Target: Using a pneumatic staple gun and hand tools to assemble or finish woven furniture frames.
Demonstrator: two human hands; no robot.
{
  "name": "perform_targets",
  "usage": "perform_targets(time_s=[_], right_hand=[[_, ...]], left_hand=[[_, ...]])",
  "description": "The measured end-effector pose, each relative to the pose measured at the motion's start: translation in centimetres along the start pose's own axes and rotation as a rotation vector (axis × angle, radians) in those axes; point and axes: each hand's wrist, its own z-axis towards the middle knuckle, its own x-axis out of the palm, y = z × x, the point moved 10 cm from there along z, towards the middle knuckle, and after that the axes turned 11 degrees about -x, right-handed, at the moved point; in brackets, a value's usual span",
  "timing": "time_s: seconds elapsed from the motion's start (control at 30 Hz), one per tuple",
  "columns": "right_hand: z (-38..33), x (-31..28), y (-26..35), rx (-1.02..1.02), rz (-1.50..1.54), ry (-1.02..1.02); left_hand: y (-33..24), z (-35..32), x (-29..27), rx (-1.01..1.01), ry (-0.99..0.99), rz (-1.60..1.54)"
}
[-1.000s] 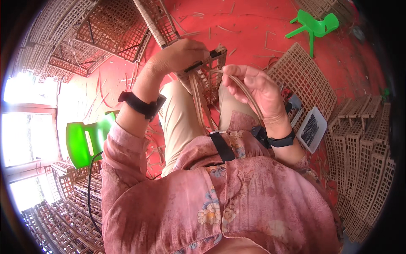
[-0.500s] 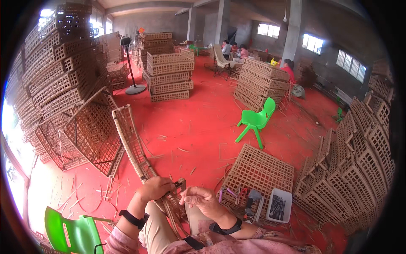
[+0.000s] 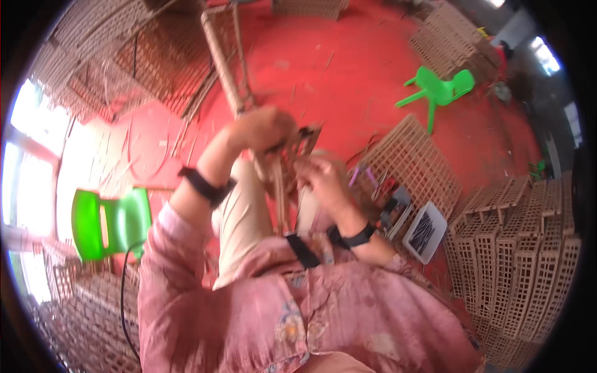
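Observation:
A long, narrow frame of woven rattan (image 3: 222,65) runs from the floor ahead up to my lap. My left hand (image 3: 264,128) is closed round its near end, with the knuckles up. Beside that hand, a short slatted part (image 3: 306,140) of the frame sticks out to the right. My right hand (image 3: 323,180) is close to it on the near side, its fingers pinched together; motion blur hides what they hold, if anything. Loose strips (image 3: 279,196) hang down between my knees from the frame.
Right of my knees lies an upturned lattice crate (image 3: 413,155) carrying tools and a white bin (image 3: 425,232) of dark pieces. Stacked crates (image 3: 507,261) stand at the right, others (image 3: 143,68) at the far left. Green chairs are at the left (image 3: 115,221) and far right (image 3: 435,89).
My view has tilted down and turned, so my lap and shirt fill more of it. My left hand stays on the frame; my right hand stays pinched near its end.

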Motion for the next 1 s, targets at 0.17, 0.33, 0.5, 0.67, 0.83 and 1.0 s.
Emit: perform_targets(time_s=[0.17, 0.33, 0.5, 0.67, 0.83, 1.0], right_hand=[[0.5, -0.1, -0.9, -0.060, 0.077, 0.008], [0.3, -0.1, -2.2, -0.088, 0.132, 0.006], [0.0, -0.7, -3.6, -0.070, 0.100, -0.018], [0.7, 0.0, -3.4, -0.094, 0.102, -0.008], [1.2, 0.8, -3.7, -0.154, 0.266, -0.019], [1.5, 0.7, -3.1, -0.187, 0.262, -0.079]], left_hand=[[3.3, 0.7, 0.2, -0.537, 0.065, -0.547], [2.7, 0.0, 0.2, -0.476, 0.031, -0.526], [3.2, 0.1, 1.1, -0.691, 0.135, -0.604], [3.4, 0.2, 1.0, -0.582, 0.094, -0.542], [3.2, 0.4, 1.1, -0.507, 0.096, -0.451], [1.4, 0.8, 0.4, -0.275, 0.050, -0.169]])
